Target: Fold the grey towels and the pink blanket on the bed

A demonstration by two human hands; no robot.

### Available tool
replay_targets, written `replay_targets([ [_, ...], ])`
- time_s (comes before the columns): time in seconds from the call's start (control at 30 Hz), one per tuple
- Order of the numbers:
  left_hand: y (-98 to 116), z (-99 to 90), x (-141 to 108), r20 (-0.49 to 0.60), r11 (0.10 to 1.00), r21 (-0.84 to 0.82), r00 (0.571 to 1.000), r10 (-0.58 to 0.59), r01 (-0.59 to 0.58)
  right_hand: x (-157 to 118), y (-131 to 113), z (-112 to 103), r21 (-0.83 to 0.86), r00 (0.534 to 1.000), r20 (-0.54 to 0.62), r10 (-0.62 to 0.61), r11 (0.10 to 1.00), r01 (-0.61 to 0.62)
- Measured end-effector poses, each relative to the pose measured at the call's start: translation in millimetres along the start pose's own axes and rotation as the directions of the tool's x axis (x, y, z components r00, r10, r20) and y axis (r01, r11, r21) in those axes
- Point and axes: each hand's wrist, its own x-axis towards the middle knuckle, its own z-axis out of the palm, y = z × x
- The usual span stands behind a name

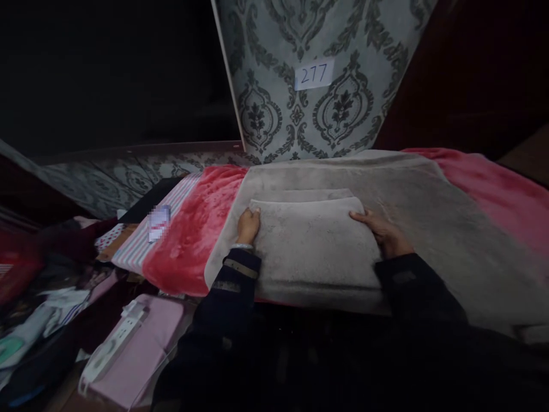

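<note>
A grey folded cloth (pixel 313 240) lies in front of me, its near part hanging toward the front edge. At its upper left corner my left hand (pixel 249 225) grips the edge, thumb on top. My right hand (pixel 381 230) holds the upper right corner, thumb on top and the other fingers hidden behind or under the cloth. Beneath it a larger grey cloth (pixel 429 229) is spread over a red blanket (pixel 214 212).
A striped cloth (pixel 160 220) lies at the left end of the red blanket. Lower left are a pink box-like object (pixel 141 355) with a white power strip (pixel 111 349), and heaped clothes. Behind stand a large dark screen (pixel 120 74) and a wall with a "277" paper (pixel 314 74).
</note>
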Motion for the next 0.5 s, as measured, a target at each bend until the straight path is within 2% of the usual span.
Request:
replay_targets([
  [0.2,-1.0,-1.3,0.9,-0.006,0.994,-0.090,0.998,0.056,-0.056,5.5,3.7,-3.4,0.175,0.999,0.020,0.034,0.984,-0.037],
  [0.3,-2.0,-2.0,2.4,0.002,0.987,-0.142,0.997,0.075,-0.074,9.6,3.3,-2.7,0.185,0.999,-0.028,0.025,0.983,-0.019],
  [0.5,-7.9,-4.0,3.5,-0.028,0.931,-0.351,0.995,0.099,-0.102,20.3,9.2,-1.4,0.201,0.997,-0.079,0.007,0.980,0.009],
])
